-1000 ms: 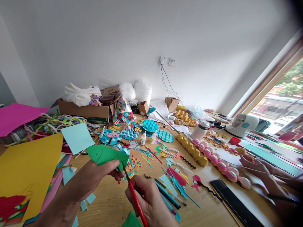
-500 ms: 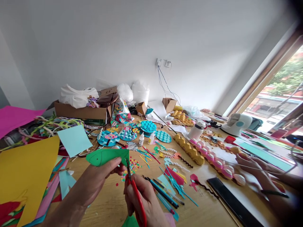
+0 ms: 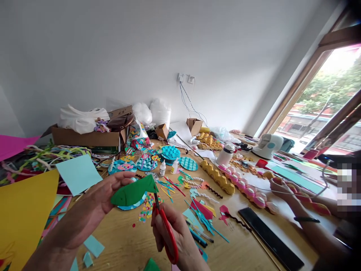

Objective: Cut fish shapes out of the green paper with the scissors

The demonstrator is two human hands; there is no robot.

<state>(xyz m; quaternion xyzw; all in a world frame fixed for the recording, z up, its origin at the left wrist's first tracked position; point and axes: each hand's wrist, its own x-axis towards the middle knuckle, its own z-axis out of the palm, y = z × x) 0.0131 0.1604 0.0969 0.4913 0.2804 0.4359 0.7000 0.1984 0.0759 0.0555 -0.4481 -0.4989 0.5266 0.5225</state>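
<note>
My left hand (image 3: 97, 203) is closed on a green paper fish (image 3: 132, 192), holding it from the left and below. In my right hand (image 3: 175, 233) is a pair of red-handled scissors (image 3: 170, 237), its blades pointing up at the fish's tail end. Whether the blades touch the paper edge is hard to make out. Below the fish, a blue scalloped disc (image 3: 132, 206) shows in part on the table. Small coloured paper dots (image 3: 148, 210) lie just behind the scissors. At the bottom edge is another green paper piece (image 3: 151, 265).
Pens (image 3: 199, 238), blue paper strips (image 3: 210, 218) and a black flat bar (image 3: 269, 237) lie to the right. Two glue bottles (image 3: 162, 168) stand farther back. Coloured paper sheets (image 3: 25, 218) cover the left. Another person's hands (image 3: 284, 194) work at the right with pink-and-yellow pieces.
The green fish has turned in my left hand, its tail now tilted upward and its drawn face less visible. The scissors stay at the tail end. The view has shifted slightly to the right.
</note>
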